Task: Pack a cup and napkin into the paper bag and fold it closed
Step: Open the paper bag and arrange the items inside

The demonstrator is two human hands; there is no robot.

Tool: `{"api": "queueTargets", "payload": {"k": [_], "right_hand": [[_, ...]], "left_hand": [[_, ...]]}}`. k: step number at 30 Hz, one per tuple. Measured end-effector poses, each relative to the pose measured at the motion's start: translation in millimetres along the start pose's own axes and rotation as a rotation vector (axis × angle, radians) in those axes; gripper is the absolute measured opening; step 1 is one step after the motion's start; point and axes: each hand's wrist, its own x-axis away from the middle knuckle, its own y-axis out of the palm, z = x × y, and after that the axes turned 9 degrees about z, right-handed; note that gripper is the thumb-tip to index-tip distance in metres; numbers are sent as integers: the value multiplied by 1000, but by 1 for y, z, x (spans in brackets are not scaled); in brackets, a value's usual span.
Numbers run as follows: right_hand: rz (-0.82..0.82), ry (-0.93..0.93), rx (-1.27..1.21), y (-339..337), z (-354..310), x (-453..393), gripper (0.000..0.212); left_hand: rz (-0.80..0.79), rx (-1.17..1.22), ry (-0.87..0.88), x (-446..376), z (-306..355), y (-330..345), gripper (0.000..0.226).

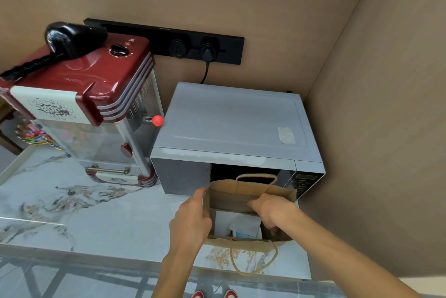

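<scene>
- One red popcorn machine stands at the left of the marble counter.
- One left hand, fingers pinched on the left rim of the paper bag.
- One bag, open, standing before one grey microwave; two twine handles.
- Inside it: one white napkin and one cup, partly hidden.
- One right hand, fingers curled over the bag's right rim.

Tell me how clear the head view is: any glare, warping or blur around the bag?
Head view: wide-angle warp bends the microwave and walls; soft glare on the red machine; paper bag and both hands, left hand and right hand, reasonably sharp; bag interior shadowed.
</scene>
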Motion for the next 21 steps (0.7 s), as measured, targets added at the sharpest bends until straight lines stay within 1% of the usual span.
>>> {"api": "queueTargets", "payload": {"k": [2, 4, 6, 9, 12, 14, 18, 20, 21], "right_hand": [[51, -30, -58, -1, 0, 0, 88], [77, -51, -74, 2, -2, -2, 99], [74, -46, -70, 9, -2, -7, 107], [25, -21, -63, 18, -1, -16, 123], [-56, -9, -43, 24, 1, -24, 140], [-94, -13, -35, 25, 1, -27, 142], [-159, -25, 9, 25, -2, -35, 139], [-159, -41, 6, 26, -4, -42, 134], [-149, -49, 2, 27, -4, -45, 128]], "left_hand": [[-25, 33, -34, -3, 1, 1, 56], [-47, 66, -52, -7, 2, 1, 56], [-70, 86, -59, -10, 3, 1, 61], [-99, 95, -69, -13, 1, 0, 73], [-101, 109, -74, -15, -1, 1, 76], [-108, 123, -65, -14, 1, 4, 73], [-115, 141, -59, -11, 9, 12, 68], [-104, 126, -69, -11, 10, 14, 68], [-100, 121, -78, -11, 10, 15, 68]]}}
